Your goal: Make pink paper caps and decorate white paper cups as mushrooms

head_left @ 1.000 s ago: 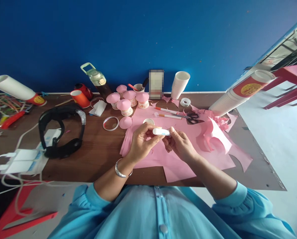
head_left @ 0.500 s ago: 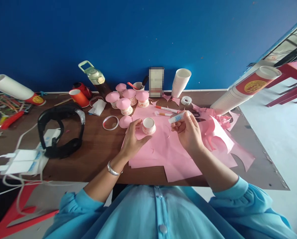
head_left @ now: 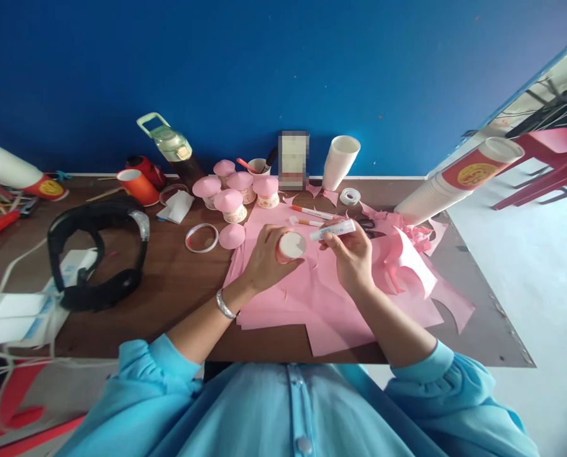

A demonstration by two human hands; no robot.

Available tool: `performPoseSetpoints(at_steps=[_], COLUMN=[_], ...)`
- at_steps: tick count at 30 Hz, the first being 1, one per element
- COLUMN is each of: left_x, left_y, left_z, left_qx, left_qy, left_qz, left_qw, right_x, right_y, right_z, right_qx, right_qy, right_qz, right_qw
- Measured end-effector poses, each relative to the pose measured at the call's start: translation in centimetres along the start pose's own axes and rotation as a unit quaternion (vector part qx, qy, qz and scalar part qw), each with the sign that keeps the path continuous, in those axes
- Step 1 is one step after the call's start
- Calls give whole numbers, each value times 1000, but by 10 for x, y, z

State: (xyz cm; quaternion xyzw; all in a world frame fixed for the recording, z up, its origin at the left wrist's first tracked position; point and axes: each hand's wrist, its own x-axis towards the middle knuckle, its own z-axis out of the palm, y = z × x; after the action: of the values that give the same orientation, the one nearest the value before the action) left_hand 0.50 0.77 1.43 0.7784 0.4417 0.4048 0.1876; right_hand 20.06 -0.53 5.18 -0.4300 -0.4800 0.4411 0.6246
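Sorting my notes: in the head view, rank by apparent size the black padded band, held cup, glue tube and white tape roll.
Black padded band, largest
Held cup, glue tube: too alike to rank
White tape roll, smallest

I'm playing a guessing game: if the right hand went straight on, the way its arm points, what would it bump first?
Probably the orange-and-white pens just beyond the right hand. But the hand looks raised, so it might pass above them.

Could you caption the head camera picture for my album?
Left hand holds a small cup, right hand a white tube, above pink paper.
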Motion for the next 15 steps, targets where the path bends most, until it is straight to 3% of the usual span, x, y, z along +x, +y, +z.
performPoseSetpoints(at_steps=[3, 8, 15], left_x=[-2, -5, -9], left_y=[-1, 1, 0], left_z=[8, 13, 11], left_qx=[-12, -42, -10], left_qy=[16, -23, -14], left_qz=[26, 7, 18], left_qw=[999, 999, 1000], right_x=[-2, -4, -5], right_y=[-6, -8, -2], right_z=[0, 2, 4], right_qx=[-69, -201, -265], right_qy=[-23, -50, -65], right_qz=[-53, -93, -170], right_qw=[996, 974, 947])
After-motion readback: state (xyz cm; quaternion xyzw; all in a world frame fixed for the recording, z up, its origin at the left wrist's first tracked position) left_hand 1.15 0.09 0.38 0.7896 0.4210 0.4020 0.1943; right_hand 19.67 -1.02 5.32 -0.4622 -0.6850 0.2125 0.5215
